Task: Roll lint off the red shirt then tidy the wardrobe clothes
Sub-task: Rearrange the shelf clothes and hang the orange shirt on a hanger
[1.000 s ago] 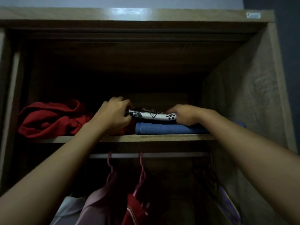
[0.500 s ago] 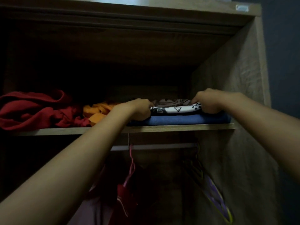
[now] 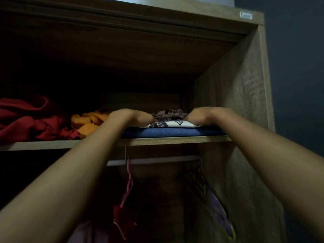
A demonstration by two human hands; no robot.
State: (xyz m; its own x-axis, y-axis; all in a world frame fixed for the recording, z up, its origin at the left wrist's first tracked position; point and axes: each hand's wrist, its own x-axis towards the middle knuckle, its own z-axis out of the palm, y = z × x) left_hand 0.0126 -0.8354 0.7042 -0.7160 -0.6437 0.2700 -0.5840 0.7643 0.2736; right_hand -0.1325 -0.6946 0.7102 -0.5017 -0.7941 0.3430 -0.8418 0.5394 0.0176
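Observation:
On the wardrobe's upper shelf (image 3: pixel 157 140) a folded black-and-white printed garment (image 3: pixel 168 122) lies on top of a folded blue one (image 3: pixel 175 132), at the right end. My left hand (image 3: pixel 133 116) grips the printed garment's left end and my right hand (image 3: pixel 203 116) grips its right end, both with fingers curled, both blurred. The red shirt (image 3: pixel 26 120) lies crumpled at the shelf's left end. An orange garment (image 3: pixel 87 121) is bunched between the red shirt and my left arm.
The wardrobe's right wall (image 3: pixel 236 93) stands close beside my right hand. Under the shelf runs a hanging rail (image 3: pixel 157 159) with a pink hanger (image 3: pixel 129 181), a red garment (image 3: pixel 122 220) and a purple and yellow one (image 3: pixel 219 216).
My hands have slid the printed garment to the right end of the shelf and now sit closer together on it. The orange garment has come into sight.

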